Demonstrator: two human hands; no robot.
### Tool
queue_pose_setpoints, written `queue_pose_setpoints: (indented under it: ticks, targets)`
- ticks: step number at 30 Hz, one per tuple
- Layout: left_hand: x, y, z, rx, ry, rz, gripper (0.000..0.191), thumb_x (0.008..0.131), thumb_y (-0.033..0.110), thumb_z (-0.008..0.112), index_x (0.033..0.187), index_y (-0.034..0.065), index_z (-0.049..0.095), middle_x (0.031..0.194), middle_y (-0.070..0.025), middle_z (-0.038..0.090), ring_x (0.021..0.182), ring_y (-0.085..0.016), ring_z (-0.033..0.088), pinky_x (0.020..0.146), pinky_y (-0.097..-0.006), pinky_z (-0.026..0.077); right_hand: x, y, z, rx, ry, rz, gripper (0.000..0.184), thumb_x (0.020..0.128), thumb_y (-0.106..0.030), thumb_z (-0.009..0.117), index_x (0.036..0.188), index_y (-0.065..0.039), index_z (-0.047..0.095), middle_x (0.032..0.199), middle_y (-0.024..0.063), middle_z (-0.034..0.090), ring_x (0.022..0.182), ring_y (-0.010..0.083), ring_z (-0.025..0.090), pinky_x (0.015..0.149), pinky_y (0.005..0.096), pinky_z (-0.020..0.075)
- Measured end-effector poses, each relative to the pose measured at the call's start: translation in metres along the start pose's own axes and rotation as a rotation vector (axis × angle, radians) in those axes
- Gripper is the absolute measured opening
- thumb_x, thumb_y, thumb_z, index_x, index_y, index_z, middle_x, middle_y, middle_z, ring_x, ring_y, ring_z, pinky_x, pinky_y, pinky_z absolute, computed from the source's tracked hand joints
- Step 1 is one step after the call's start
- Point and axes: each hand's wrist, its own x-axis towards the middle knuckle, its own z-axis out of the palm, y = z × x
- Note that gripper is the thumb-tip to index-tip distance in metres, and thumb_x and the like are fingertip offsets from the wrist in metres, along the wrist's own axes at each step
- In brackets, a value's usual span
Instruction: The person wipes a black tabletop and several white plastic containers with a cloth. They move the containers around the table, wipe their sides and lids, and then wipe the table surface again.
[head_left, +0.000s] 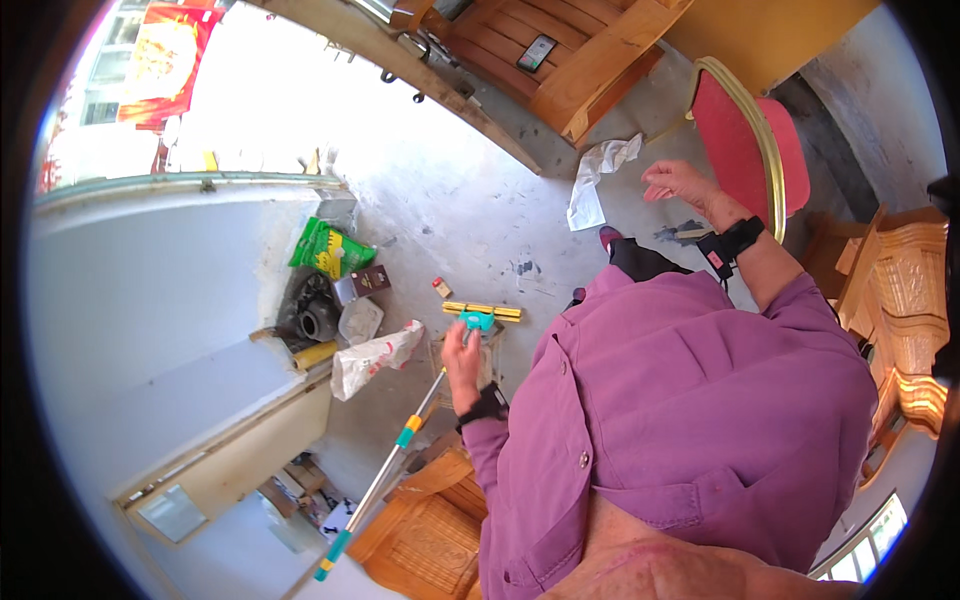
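My left hand (461, 360) is raised with bent fingers, just in front of a sponge mop's green head (477, 321); whether it touches the mop cannot be told. The mop's metal pole (382, 472) slants down and left, with green and yellow sleeves. Yellow rollers or strips (499, 312) cross the head. My right hand (679, 184) hangs in the air near a red chair with a gold frame (772, 142), its fingers curled loosely and nothing visible in them. A crumpled white plastic sheet or bag (592, 184) lies on the floor beyond it.
By the left wall stand a green bag (334, 251), a brown box (370, 280), a clear plastic container (361, 321) and a white plastic bag (379, 358). A small packet (442, 287) lies on the floor. A phone (537, 53) rests on a wooden bench (592, 90). An open doorway is at upper left.
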Motion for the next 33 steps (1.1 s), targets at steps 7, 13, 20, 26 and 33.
queue_pose_setpoints:
  ticks: [7, 13, 20, 26, 33]
  targets:
    - [0.16, 0.237, -0.006, 0.345, 0.076, 0.7, 0.04, 0.089, 0.017, 0.069, 0.123, -0.0014, 0.06, 0.127, -0.0224, 0.061, 0.116, -0.04, 0.06, 0.096, -0.0426, 0.05, 0.002, -0.008, -0.023, 0.083, 0.073, -0.084, 0.025, 0.093, -0.027, 0.063, 0.103, -0.004, 0.067, 0.089, 0.0064, 0.07, 0.08, 0.0119, 0.064, 0.071, 0.0244, 0.0473]
    - [0.224, 0.261, 0.024, 0.319, 0.036, 0.639, 0.037, 0.086, 0.022, 0.071, 0.116, 0.0005, 0.066, 0.12, -0.019, 0.066, 0.105, -0.038, 0.064, 0.088, -0.0424, 0.052, -0.001, 0.006, -0.03, 0.079, 0.205, -0.127, 0.025, 0.094, -0.025, 0.06, 0.099, -0.002, 0.067, 0.088, 0.0067, 0.068, 0.077, 0.013, 0.063, 0.07, 0.0269, 0.0486]
    - [0.234, 0.126, 0.003, 0.28, -0.369, 0.281, 0.021, 0.088, 0.015, 0.072, 0.102, -0.0012, 0.073, 0.093, -0.0106, 0.075, 0.088, -0.014, 0.068, 0.08, -0.0299, 0.053, -0.053, 0.058, 0.007, 0.072, 0.225, 0.199, 0.027, 0.092, -0.028, 0.061, 0.099, -0.003, 0.065, 0.086, 0.0055, 0.066, 0.076, 0.0134, 0.062, 0.067, 0.0273, 0.0511]
    - [0.236, 0.058, -0.036, 0.22, -0.583, 0.217, 0.022, 0.087, 0.019, 0.072, 0.102, 0.0025, 0.073, 0.088, -0.0131, 0.073, 0.079, -0.023, 0.071, 0.072, -0.0327, 0.054, -0.091, 0.079, 0.077, 0.17, 0.191, 0.429, 0.024, 0.093, -0.023, 0.062, 0.107, -0.003, 0.064, 0.091, 0.0074, 0.067, 0.087, 0.0164, 0.066, 0.071, 0.0313, 0.0546]
    - [0.304, 0.147, 0.006, 0.384, -0.601, 0.713, 0.043, 0.087, 0.018, 0.068, 0.127, 0.008, 0.061, 0.091, -0.0157, 0.07, 0.082, -0.036, 0.067, 0.068, -0.0443, 0.053, -0.067, 0.065, 0.137, 0.198, 0.198, 0.248, 0.021, 0.092, -0.02, 0.062, 0.103, -0.001, 0.063, 0.091, 0.0071, 0.067, 0.085, 0.0154, 0.065, 0.067, 0.0288, 0.0525]
